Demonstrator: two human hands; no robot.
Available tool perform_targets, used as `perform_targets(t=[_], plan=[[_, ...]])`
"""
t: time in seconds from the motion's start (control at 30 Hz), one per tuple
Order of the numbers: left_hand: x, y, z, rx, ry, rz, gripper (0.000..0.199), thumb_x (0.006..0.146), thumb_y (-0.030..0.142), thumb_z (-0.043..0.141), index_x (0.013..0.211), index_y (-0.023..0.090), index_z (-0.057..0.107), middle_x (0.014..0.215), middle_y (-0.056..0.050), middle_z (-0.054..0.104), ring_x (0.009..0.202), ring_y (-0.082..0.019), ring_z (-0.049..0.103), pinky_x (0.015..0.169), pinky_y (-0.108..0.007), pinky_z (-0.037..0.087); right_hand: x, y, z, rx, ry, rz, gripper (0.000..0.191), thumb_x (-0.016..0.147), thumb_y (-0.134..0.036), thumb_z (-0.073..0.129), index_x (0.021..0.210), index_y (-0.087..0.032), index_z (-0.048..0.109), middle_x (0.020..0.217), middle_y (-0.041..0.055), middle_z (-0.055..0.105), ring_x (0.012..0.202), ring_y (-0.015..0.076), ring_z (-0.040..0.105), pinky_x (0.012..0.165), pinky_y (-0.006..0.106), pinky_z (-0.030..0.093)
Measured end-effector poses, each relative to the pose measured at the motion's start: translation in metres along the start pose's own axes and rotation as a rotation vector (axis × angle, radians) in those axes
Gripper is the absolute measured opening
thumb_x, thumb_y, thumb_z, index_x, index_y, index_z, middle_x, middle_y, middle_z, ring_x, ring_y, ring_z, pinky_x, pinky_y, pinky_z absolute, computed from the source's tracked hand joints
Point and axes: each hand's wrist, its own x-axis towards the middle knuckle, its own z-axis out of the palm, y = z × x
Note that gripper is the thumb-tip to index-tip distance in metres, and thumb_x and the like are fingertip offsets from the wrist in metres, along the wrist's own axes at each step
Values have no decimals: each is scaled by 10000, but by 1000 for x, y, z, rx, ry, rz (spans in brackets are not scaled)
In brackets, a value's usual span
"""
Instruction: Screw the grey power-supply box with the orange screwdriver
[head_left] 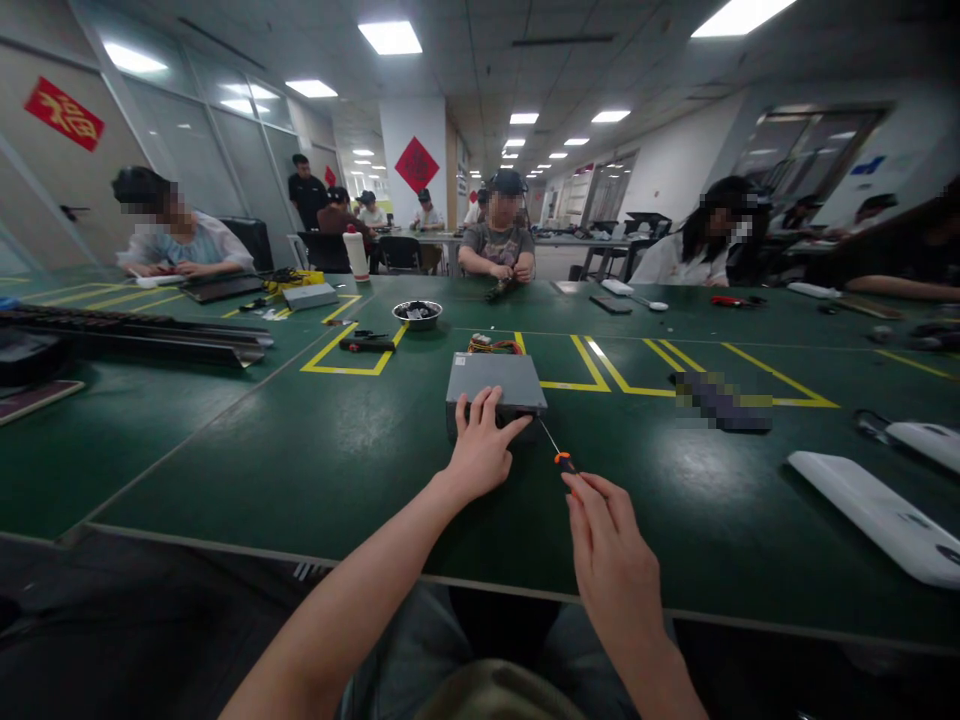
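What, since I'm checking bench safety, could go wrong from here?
The slim orange-and-black screwdriver might slip and jab the bare left hand, which lies close to the screwdriver's tip. The grey rectangular metal box could twist if pushed, as only that hand seems to steady it.

We see a grey box-shaped metal case, matt and smooth. Orange-and-black screwdriver: bright thin metal shaft, plastic-looking handle. Flat green tabletop: smooth, semi-gloss. White elongated plastic shell: glossy, smooth. Round silvery metal bowl: shiny. Thin yellow strips: matt tape.
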Motion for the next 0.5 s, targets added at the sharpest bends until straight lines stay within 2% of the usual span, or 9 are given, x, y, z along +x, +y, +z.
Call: perform_targets(t=[0.17, 0.23, 0.33, 0.4, 0.5], plan=[[-1, 1, 1, 14, 10, 4, 586, 677, 148, 582, 1222, 334, 475, 1421, -64, 209, 1319, -305, 130, 1047, -565, 61, 4, 0, -1, -54, 1, 18, 288, 884, -282, 355, 1066, -150, 535, 1122, 169, 504, 887, 238, 587, 650, 355, 511], [-1, 1, 1, 20, 13, 7, 580, 673, 149, 585, 1214, 332, 486, 1419, -66, 209, 1319, -306, 129, 1047, -565, 60, 3, -4, 1, -60, -23, -19, 304, 880, -248, 342, 1099, -127, 515, 1177, 196, 471, 950, 255, 567, 719, 386, 504], [0, 2, 1, 26, 6, 8, 574, 675, 157, 585, 1215, 329, 488, 1420, -65, 210, 1320, -307, 121, 1046, -570, 54, 1, -7, 4, -68, -78, -81, 318, 886, -201, 308, 1126, -145, 508, 1167, 173, 508, 1007, 258, 550, 795, 400, 475], [0, 2, 3, 28, -1, 6, 577, 679, 156, 581, 1221, 329, 483, 1421, -63, 211, 1323, -309, 113, 1045, -574, 48, 0, -5, 4, -84, -89, -29, 310, 895, -243, 322, 1125, -171, 516, 1106, 145, 559, 926, 239, 590, 726, 361, 488], [0, 2, 4, 18, 0, 8, 576, 672, 137, 575, 1211, 324, 496, 1426, -67, 197, 1325, -314, 106, 1047, -565, 34, 2, 2, 1, -79, -92, 144, 318, 902, -324, 323, 1125, -200, 513, 960, 98, 621, 696, 185, 626, 551, 289, 471]])
